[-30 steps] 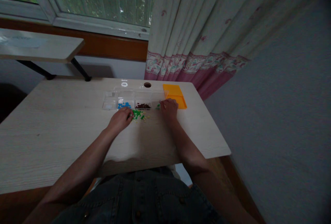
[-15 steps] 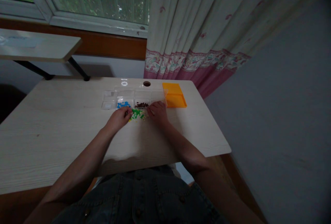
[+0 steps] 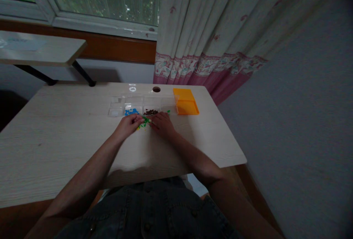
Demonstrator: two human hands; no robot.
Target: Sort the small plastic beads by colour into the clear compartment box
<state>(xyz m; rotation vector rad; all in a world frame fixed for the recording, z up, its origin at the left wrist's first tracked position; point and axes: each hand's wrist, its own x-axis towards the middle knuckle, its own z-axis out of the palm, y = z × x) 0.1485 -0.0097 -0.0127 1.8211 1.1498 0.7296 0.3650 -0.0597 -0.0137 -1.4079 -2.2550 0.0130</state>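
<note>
Small green pieces [image 3: 145, 120] lie in a loose pile on the table, with a few yellow ones [image 3: 138, 128] at its near left edge. At the pile's left side, my left hand [image 3: 130, 123] has its fingers drawn together; what they hold is too small to make out. My right hand [image 3: 163, 124] reaches in from the other side, fingertips bent down and pinched at the pile, their contents hidden. Just beyond both hands stands a clear divided tray [image 3: 116, 111]. Its front compartments hold blue pieces [image 3: 131, 111], dark brown pieces [image 3: 151, 112] and a little green [image 3: 168, 111].
An orange two-part box or lid [image 3: 188, 106] lies at the tray's right end. Behind the tray are a round cable hole [image 3: 156, 89] and a clear ring-shaped thing [image 3: 132, 89]. A raised shelf [image 3: 55, 49] stands at the back left; a curtain [image 3: 209, 47] hangs behind the table.
My right hand has moved left and nearer to me, from the tray's right front compartment to the green pile. Green now shows in that compartment. My left hand has shifted slightly right.
</note>
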